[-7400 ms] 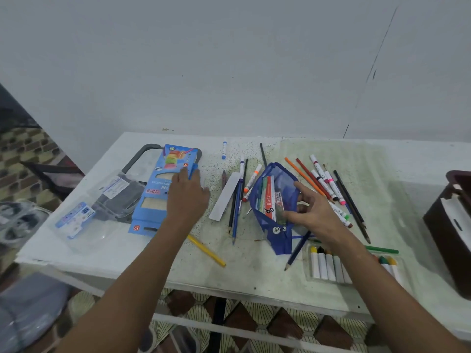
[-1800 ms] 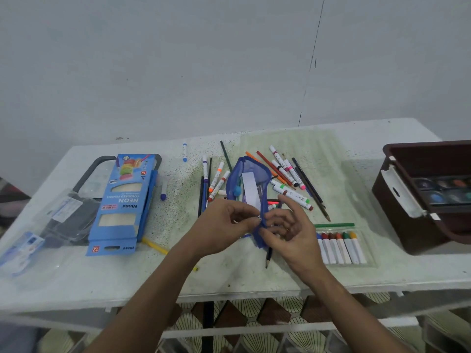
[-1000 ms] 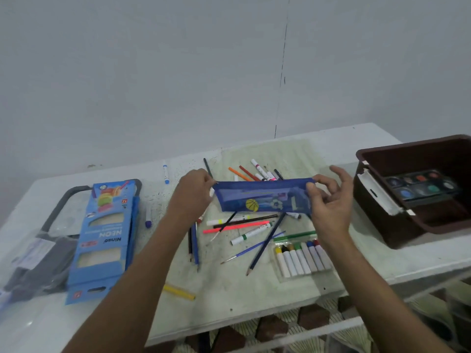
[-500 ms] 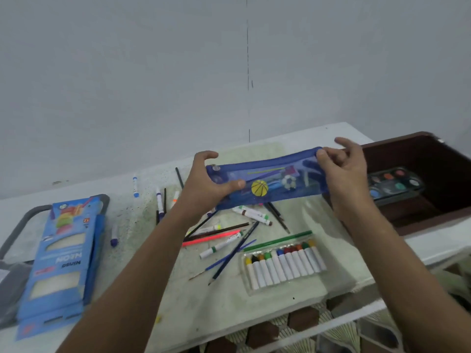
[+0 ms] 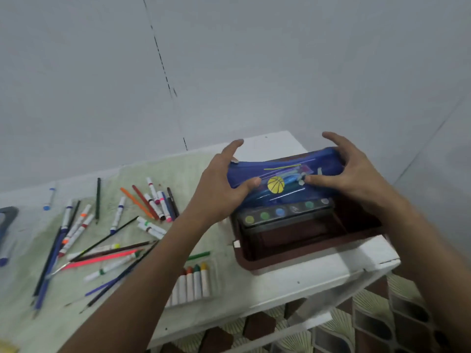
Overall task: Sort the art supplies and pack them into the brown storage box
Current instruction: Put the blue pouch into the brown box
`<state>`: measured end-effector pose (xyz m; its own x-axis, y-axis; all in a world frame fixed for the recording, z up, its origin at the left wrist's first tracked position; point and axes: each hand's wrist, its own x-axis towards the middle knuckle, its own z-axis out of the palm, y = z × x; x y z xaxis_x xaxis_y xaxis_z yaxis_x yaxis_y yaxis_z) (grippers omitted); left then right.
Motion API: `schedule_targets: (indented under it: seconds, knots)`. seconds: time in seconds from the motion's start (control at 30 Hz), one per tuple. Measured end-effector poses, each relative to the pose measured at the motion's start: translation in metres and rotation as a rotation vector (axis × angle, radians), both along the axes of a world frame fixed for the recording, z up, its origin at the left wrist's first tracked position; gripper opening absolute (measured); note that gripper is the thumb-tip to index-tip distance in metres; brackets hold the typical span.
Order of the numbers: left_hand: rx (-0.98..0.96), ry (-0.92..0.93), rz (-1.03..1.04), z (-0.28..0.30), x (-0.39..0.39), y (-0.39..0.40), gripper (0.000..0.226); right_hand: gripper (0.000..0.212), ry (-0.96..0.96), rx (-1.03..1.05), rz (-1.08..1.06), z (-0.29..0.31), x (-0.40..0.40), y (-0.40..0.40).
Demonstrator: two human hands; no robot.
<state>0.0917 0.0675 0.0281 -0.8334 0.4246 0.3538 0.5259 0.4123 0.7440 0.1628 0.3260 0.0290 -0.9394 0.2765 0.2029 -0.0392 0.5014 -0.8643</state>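
I hold a blue see-through pencil pouch [image 5: 285,171] with a yellow ball print level over the back of the brown storage box [image 5: 300,258]. My left hand [image 5: 221,187] grips its left end, thumb on the front and fingers behind. My right hand [image 5: 356,179] grips the right end the same way. A watercolour palette [image 5: 280,214] lies inside the box just below the pouch. The rest of the box's inside looks bare.
Markers and pencils [image 5: 114,230] lie scattered over the green mat on the white table [image 5: 318,276]. A clear tray of crayons [image 5: 193,281] sits near the front edge, partly behind my left forearm. The box stands at the table's right end, by a wall.
Both hands lifted the pouch off the table, turned it level and carried it right until it hangs over the box. My view swung right with it.
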Motion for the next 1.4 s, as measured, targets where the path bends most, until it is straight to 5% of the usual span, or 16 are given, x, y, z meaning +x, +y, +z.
schedule_targets:
  seconds: [0.37, 0.6, 0.8, 1.03, 1.4]
  knots:
    - [-0.526, -0.192, -0.082, 0.001, -0.001, 0.04, 0.101, 0.083, -0.155, 0.199, 0.265, -0.015, -0.002, 0.055]
    - [-0.833, -0.229, -0.242, -0.004, -0.009, 0.055, 0.081, 0.091, -0.386, 0.442, 0.441, -0.014, -0.016, 0.055]
    - [-0.847, -0.23, -0.287, -0.011, -0.019, 0.061, 0.082, 0.094, -0.402, 0.383, 0.511, -0.018, -0.026, 0.047]
    - [-0.933, -0.284, -0.306, -0.016, -0.023, 0.064, 0.038, 0.098, -0.516, 0.401, 0.634, -0.016, -0.034, 0.047]
    - [-1.018, -0.322, -0.371, -0.019, -0.019, 0.074, 0.033, 0.091, -0.645, 0.467, 0.691, -0.03, -0.039, 0.043]
